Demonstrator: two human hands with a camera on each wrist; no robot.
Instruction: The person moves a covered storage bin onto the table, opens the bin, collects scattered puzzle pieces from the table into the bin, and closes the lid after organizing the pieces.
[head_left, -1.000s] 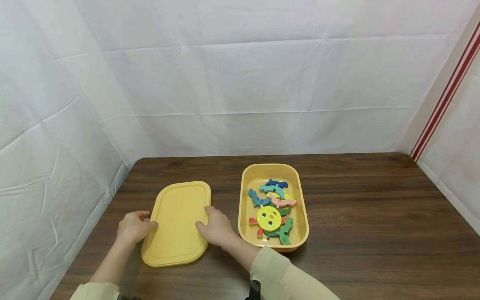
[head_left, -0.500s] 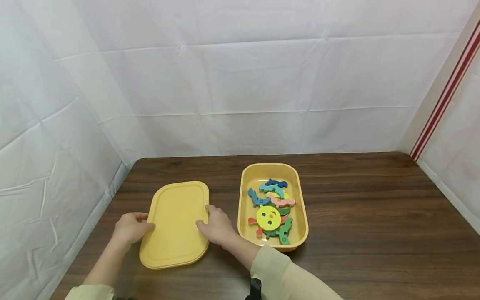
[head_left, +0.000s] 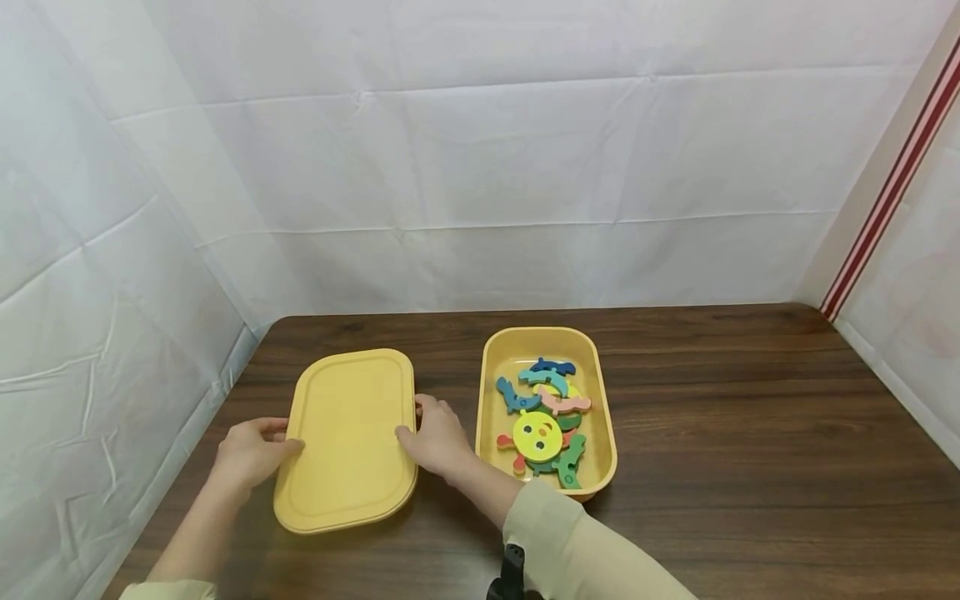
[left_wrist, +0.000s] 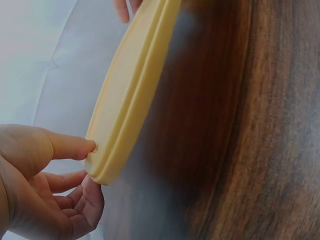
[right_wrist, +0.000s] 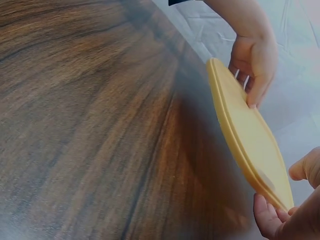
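A flat yellow lid (head_left: 348,442) with rounded corners is held between both hands at the left of the head view. My left hand (head_left: 251,454) pinches its left edge, thumb on top and fingers beneath, as the left wrist view shows of the lid (left_wrist: 132,90). On the opposite edge my right hand (head_left: 442,437) grips with the thumb over the top; in the right wrist view its fingers curl under the lid (right_wrist: 245,130). The lid is raised over the table, its shadow falling on the wood.
Right of the lid stands a yellow tray (head_left: 607,442) on the dark wooden table (head_left: 750,433). Inside lie several colourful flat animal-shaped pieces, among them a yellow smiling face (head_left: 537,437) and a green piece (head_left: 570,462). White cloth (head_left: 480,167) hangs behind the table.
Both hands have lifted the lid from the table. It has shifted slightly left and away from me. The tray and its pieces have stayed put.
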